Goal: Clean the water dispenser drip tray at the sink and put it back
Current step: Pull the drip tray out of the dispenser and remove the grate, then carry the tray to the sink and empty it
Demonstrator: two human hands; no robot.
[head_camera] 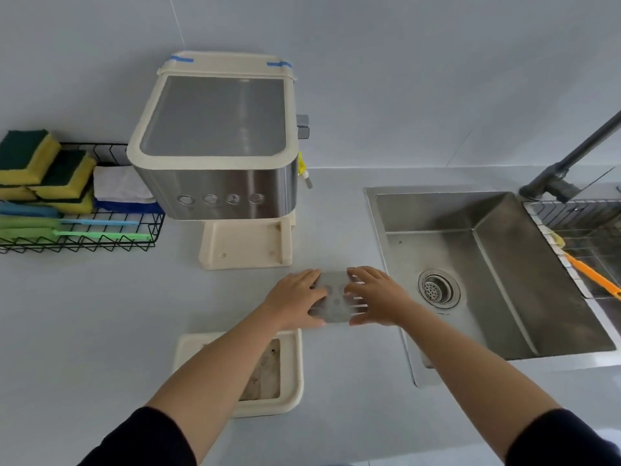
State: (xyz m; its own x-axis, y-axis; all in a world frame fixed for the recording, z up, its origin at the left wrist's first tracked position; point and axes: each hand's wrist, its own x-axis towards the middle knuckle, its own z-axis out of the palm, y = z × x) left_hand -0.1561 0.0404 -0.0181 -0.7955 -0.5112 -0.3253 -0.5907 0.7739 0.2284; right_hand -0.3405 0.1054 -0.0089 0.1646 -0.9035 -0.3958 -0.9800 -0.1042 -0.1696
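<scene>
A cream and steel water dispenser stands at the back of the counter, its base slot bare. The cream drip tray lies on the counter near me, dirty brown residue inside, partly hidden by my left forearm. A grey slotted metal grate lies flat on the counter between the dispenser and the tray, just left of the sink. My left hand grips its left side and my right hand its right side, fingers over the slots.
A steel sink with a drain strainer sits to the right, a dark faucet above it. A wire rack with an orange-handled brush spans its right side. A wire basket at left holds sponges, cloths and brushes.
</scene>
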